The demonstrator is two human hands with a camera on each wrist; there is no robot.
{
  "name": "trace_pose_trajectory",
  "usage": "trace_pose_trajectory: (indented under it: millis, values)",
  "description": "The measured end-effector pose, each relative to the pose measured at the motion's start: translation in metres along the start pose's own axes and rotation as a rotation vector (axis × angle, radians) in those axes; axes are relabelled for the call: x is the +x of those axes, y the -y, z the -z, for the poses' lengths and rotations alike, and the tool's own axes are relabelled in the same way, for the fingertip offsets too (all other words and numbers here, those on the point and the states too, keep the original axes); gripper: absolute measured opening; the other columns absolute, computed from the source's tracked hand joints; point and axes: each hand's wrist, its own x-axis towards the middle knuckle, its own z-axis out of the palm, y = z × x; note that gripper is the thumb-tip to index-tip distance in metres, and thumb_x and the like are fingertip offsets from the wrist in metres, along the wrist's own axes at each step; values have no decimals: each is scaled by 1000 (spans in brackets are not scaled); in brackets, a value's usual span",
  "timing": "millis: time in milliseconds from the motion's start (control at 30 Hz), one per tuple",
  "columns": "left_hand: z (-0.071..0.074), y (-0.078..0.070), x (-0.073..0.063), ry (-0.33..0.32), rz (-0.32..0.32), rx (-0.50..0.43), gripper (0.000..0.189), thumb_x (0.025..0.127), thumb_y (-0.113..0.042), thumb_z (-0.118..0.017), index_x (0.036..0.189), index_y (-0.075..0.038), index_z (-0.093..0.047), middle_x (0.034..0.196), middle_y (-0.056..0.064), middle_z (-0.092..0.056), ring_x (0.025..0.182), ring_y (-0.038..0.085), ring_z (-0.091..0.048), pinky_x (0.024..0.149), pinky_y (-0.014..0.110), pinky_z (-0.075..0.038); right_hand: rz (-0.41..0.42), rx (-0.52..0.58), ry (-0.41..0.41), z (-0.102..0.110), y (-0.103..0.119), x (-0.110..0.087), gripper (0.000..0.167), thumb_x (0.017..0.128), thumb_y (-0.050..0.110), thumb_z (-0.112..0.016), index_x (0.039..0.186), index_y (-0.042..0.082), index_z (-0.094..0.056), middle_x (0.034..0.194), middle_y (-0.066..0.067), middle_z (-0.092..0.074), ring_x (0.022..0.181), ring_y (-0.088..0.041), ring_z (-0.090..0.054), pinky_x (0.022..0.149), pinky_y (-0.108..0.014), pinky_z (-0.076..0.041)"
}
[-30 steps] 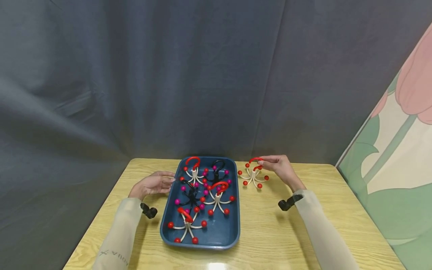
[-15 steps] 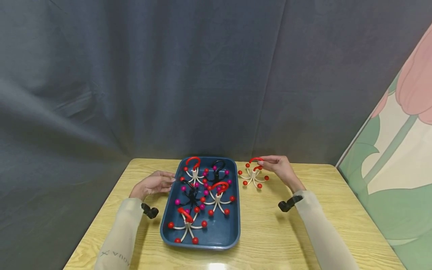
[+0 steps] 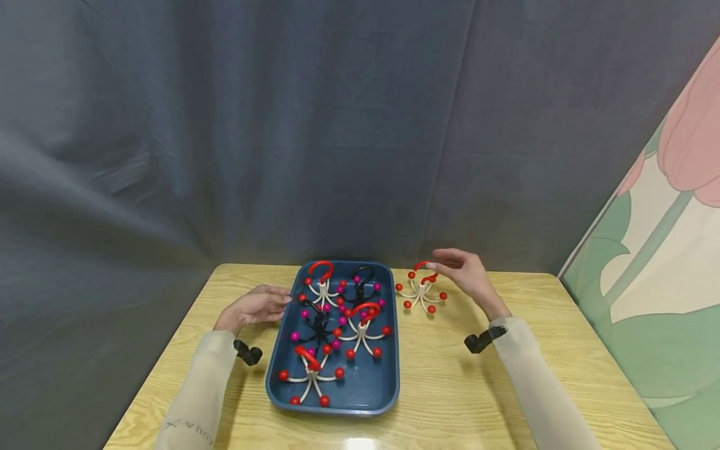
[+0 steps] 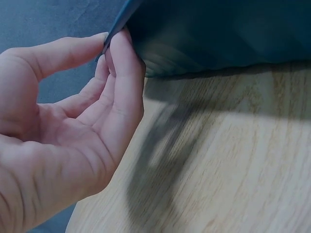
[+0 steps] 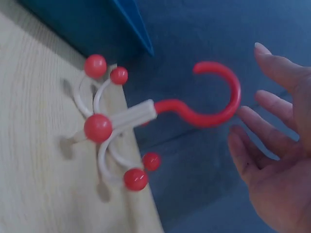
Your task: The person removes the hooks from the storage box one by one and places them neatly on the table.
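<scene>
My left hand [image 3: 255, 309] pinches the left rim of a dark blue tray [image 3: 277, 369] between thumb and fingers; the left wrist view shows the thumb on one side of the thin edge. Just right of the tray, a multi-arm hook hanger [image 5: 132, 116] stands on its curved white arms, tipped with red balls, its red hook [image 5: 228, 109] pointing up. My right hand [image 3: 464, 275] is spread beside that hook, thumb and fingers parted; in the right wrist view the fingertips are right near the curve, with nothing gripped.
Inside the tray stand several similar hangers: white ones with red hooks, such as the front hanger [image 3: 312, 375], and black ones with pink balls, such as the middle hanger [image 3: 319, 325]. A grey curtain [image 3: 360, 137] hangs behind the wooden table [image 3: 450, 400]; a floral panel [image 3: 669, 281] is at right.
The right hand's fingers have let go of the red hook and spread, lifting slightly. That hanger stays standing in place. The left hand and tray have not visibly moved.
</scene>
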Motion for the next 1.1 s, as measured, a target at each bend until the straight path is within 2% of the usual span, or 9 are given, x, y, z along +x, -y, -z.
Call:
trace_pose_trajectory:
  millis: [133, 267, 400, 533, 633, 867, 1100]
  values:
    - [1, -1, 0, 18, 2, -14, 31, 105, -5, -61, 135, 1, -59, 93, -4, -77, 81, 8, -71, 75, 24, -62, 52, -47, 1, -5, 19, -7, 57, 95, 42, -79, 138, 8, -66, 141, -19, -67, 125, -37, -68, 103, -47, -59]
    - [1, -2, 0, 42, -11, -11, 32, 105, -6, -59, 136, 3, -58, 93, -5, -77, 81, 7, -72, 76, 24, -63, 107, -76, 9, -13, 38, -16, 55, 92, 40, -82, 136, 12, -67, 139, -15, -66, 128, -36, -66, 105, -54, -56]
    - [1, -2, -2, 21, -9, 0, 34, 105, -5, -60, 137, 5, -57, 92, -4, -76, 80, 7, -71, 75, 24, -62, 175, -103, 20, -25, 58, -23, 53, 90, 39, -84, 135, 15, -69, 135, -10, -66, 126, -37, -67, 103, -57, -56]
    - [0, -1, -3, 4, -2, 1, 35, 105, -6, -61, 138, 4, -57, 93, -4, -76, 80, 8, -71, 76, 25, -63, 249, -146, 33, -38, 76, -29, 48, 90, 35, -85, 132, 16, -70, 133, -9, -68, 121, -35, -67, 102, -55, -56]
    - [1, 0, -3, 4, 2, -5, 34, 105, -6, -61, 137, 3, -58, 93, -4, -77, 81, 8, -72, 76, 25, -63, 276, -160, 48, -47, 88, -34, 47, 90, 35, -85, 130, 17, -72, 132, -8, -69, 119, -31, -66, 102, -53, -56]
    - [4, 2, -2, 11, -9, -4, 33, 105, -7, -61, 136, 2, -59, 96, -4, -78, 84, 8, -73, 77, 25, -63, 334, -100, 73, -66, 111, -42, 44, 90, 36, -85, 128, 20, -73, 129, -4, -70, 121, -30, -68, 103, -53, -57]
    - [6, 4, -3, 14, 3, -6, 43, 105, -9, -62, 144, 5, -53, 99, -3, -78, 88, 9, -73, 81, 26, -63, 405, -53, 138, -89, 130, -57, 46, 87, 31, -88, 128, 17, -73, 132, -2, -71, 121, -23, -70, 107, -47, -57]
